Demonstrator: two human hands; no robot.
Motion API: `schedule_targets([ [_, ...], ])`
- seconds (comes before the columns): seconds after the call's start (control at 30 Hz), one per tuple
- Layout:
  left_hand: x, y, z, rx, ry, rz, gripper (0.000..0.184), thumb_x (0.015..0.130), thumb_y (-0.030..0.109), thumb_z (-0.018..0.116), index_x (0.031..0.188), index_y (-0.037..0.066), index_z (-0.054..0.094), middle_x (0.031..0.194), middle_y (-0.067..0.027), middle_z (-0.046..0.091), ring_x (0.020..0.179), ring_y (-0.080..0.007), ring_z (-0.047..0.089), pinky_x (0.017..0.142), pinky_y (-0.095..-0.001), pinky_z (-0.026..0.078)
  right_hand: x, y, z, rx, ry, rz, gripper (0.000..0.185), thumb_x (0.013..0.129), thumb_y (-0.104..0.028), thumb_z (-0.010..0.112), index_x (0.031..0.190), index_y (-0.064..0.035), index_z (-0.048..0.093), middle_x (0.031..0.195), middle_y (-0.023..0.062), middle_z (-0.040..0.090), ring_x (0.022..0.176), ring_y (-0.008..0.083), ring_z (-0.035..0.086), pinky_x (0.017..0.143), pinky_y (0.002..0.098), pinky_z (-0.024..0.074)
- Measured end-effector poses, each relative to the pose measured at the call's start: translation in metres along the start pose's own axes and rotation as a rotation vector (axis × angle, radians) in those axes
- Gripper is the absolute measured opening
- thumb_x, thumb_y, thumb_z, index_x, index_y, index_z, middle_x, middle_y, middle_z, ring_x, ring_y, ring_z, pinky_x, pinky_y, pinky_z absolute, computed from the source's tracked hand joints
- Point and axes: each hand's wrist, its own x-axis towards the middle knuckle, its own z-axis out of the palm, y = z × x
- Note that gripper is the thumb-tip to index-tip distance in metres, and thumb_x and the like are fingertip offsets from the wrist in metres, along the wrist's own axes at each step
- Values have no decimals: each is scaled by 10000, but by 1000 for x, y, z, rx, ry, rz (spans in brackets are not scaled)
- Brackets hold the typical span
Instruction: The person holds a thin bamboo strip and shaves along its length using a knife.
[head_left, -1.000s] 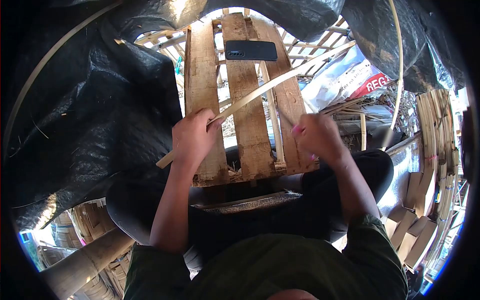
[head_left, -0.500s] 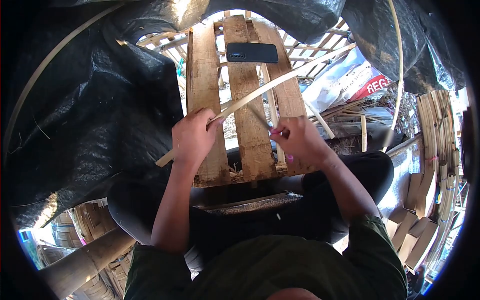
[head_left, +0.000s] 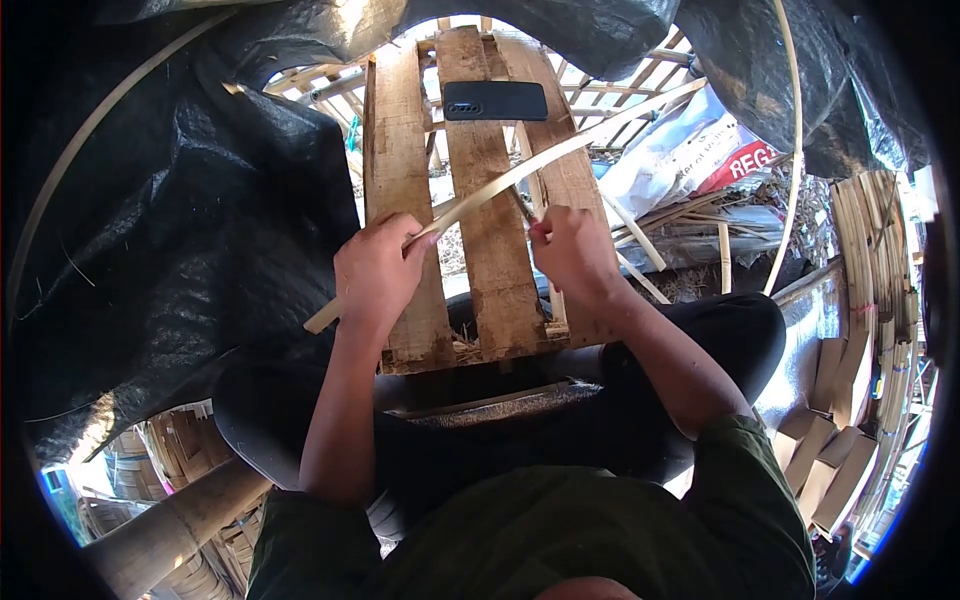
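My left hand [head_left: 378,268] is closed around a long pale bamboo strip [head_left: 545,158], near its lower end. The strip slants up to the right across a bench of wooden planks [head_left: 487,235], its far end reaching past the right plank. In my right hand [head_left: 578,252], closed just right of the strip, is a knife [head_left: 523,206]. Its thin dark blade points up and left, close to the strip's underside; I cannot tell if they touch. Fingers hide most of the handle.
A black phone [head_left: 495,101] lies across the planks at the far end. Black plastic sheeting [head_left: 190,230] hangs at the left and overhead. A printed white and red sack [head_left: 690,165] lies at right, near bundled bamboo strips [head_left: 870,260]. A thick bamboo pole [head_left: 180,525] crosses the lower left.
My right hand has moved up and left with the knife, bringing the blade nearer the strip. My left hand keeps its grip; the whole view has shifted slightly.
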Motion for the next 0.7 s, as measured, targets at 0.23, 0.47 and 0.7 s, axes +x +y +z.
schedule_targets([
  [0.23, -1, -3, 3, -8, -1, 11, 195, 836, 261, 775, 847, 87, 689, 791, -66, 667, 697, -258, 657, 626, -379, 494, -9, 12, 1, -73, 235, -23, 147, 822, -129, 670, 763, -8, 612, 692, 193, 658, 670, 400, 661, 625, 472, 522],
  [0.47, -1, -3, 2, -2, -14, 4, 210, 840, 263, 773, 845, 74, 680, 810, -72, 680, 716, -272, 667, 632, -384, 497, -23, -6, -22, 142, 14, -142, 210, 821, -168, 723, 794, 16, 627, 658, 169, 656, 617, 334, 669, 599, 410, 523],
  [0.7, 0, -2, 2, -5, -34, 2, 236, 841, 289, 773, 849, 71, 683, 806, -85, 683, 710, -277, 671, 627, -380, 496, -44, -4, -40, 113, -453, -238, 241, 806, -197, 754, 781, 30, 679, 677, 188, 673, 564, 301, 672, 577, 382, 524],
])
